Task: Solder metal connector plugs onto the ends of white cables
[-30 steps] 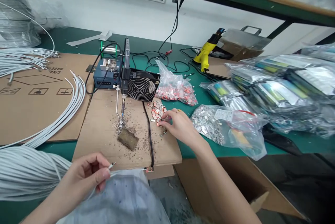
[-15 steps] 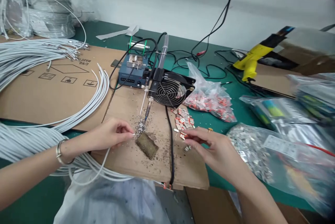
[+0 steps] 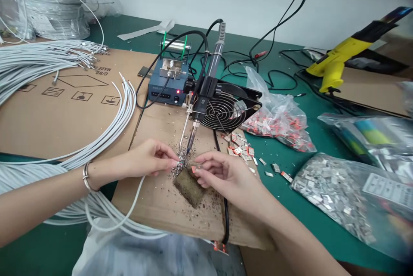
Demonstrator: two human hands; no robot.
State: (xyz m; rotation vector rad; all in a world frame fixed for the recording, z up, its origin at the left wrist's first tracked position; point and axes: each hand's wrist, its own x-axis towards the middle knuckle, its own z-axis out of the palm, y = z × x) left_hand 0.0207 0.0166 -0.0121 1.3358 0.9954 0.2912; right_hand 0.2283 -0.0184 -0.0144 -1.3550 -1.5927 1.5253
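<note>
My left hand [image 3: 145, 159] pinches a white cable [image 3: 138, 194] near its end, beside a small heap of metallic solder crumbs. My right hand [image 3: 230, 179] is closed on a small orange-and-metal connector [image 3: 195, 168], held just above a brown sponge [image 3: 190, 190]. Between the two hands, slightly farther off, the tip of a soldering iron [image 3: 211, 73] points down in its stand. A thin bent metal tube [image 3: 185, 127] ends next to that tip. Both hands are close to the tip; whether either part touches it is hard to see.
Behind stand a blue soldering unit [image 3: 167, 82] with a solder spool and a black fan [image 3: 226, 110]. Bundled white cables [image 3: 106, 134] fill the left. Loose connectors [image 3: 241, 147], a bag of orange connectors [image 3: 277, 121] and a bag of metal pieces [image 3: 329, 194] lie right.
My right hand has moved left from the loose connectors to the sponge, carrying an orange connector. My left hand still holds the cable near the solder crumbs. The view has shifted slightly.
</note>
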